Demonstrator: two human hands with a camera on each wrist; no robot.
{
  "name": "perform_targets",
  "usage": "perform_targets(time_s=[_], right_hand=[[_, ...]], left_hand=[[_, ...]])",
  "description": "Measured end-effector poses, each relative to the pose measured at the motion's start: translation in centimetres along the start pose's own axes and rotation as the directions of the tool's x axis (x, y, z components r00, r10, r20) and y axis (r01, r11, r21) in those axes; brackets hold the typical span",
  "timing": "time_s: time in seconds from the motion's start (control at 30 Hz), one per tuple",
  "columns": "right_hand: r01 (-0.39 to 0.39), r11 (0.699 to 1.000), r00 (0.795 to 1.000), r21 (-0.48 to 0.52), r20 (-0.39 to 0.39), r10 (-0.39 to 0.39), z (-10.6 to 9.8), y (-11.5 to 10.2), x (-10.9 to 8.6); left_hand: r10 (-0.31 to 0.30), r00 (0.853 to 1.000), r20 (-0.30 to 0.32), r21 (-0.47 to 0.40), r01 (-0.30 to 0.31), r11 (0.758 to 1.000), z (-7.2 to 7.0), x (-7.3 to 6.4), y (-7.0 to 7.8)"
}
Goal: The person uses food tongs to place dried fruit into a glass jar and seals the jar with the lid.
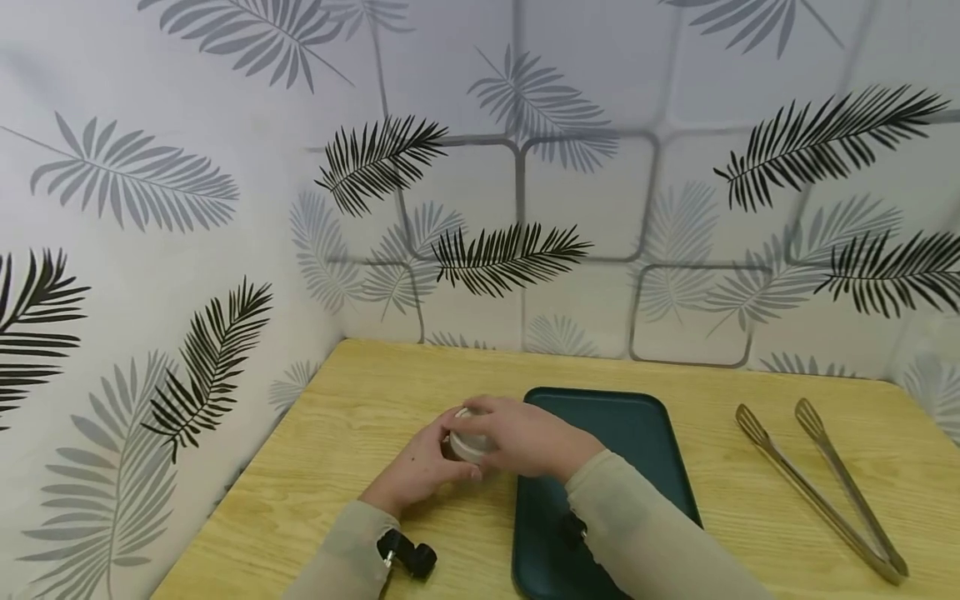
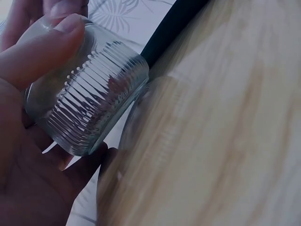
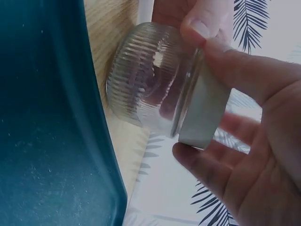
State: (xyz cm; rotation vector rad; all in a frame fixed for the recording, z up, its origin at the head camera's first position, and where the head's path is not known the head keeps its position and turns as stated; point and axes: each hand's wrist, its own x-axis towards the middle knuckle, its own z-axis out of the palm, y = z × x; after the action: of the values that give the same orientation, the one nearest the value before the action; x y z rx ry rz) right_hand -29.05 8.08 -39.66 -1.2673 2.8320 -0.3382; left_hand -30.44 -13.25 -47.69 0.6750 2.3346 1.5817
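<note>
Both hands are on a small clear glass jar (image 3: 146,77) with ribbed sides and a pale lid (image 3: 204,108). My left hand (image 1: 423,467) holds the glass body, thumb on one side and fingers round the other; the left wrist view shows the ribbed glass (image 2: 94,99) close up. From above, my right hand (image 1: 528,437) grips the lid by its rim between thumb and fingers. The lid sits on the jar's mouth. The base is at the wooden tabletop, and whether it touches the wood I cannot tell. The glass looks see-through, with no clear contents visible.
A dark green rectangular tray (image 1: 600,408) lies just right of the jar, under my right forearm. Farther right, metal tongs (image 1: 832,492) lie spread on the wooden table (image 1: 360,375). A leaf-patterned wall covering (image 1: 480,317) stands behind and to the left.
</note>
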Motion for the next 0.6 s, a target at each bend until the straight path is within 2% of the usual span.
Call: perform_targets(time_s=[0.17,0.3,0.37,0.47,0.6], right_hand=[[-0.129,0.992,0.991,-0.003,-0.049,0.128,0.6,-0.4,0.6],[-0.222,0.975,0.973,-0.022,-0.066,0.22,0.9,-0.8,0.8],[-0.244,0.969,0.968,-0.018,-0.061,0.243,0.9,-0.8,0.8],[-0.223,0.975,0.974,0.004,-0.031,0.223,0.8,-0.5,0.3],[-0.082,0.995,0.996,0.059,0.022,0.081,0.1,0.1,-0.3]], left_hand=[[-0.018,1.0,-0.001,-0.007,0.018,1.0,0.2,0.0,0.2],[-0.002,1.0,-0.003,0.007,0.002,1.0,0.3,0.0,0.4],[0.007,1.0,0.002,0.012,-0.007,1.0,0.3,0.0,0.5],[0.0,1.0,0.005,0.011,0.0,1.0,0.4,0.1,0.5],[-0.025,1.0,0.011,-0.038,0.025,0.999,0.4,0.1,0.3]])
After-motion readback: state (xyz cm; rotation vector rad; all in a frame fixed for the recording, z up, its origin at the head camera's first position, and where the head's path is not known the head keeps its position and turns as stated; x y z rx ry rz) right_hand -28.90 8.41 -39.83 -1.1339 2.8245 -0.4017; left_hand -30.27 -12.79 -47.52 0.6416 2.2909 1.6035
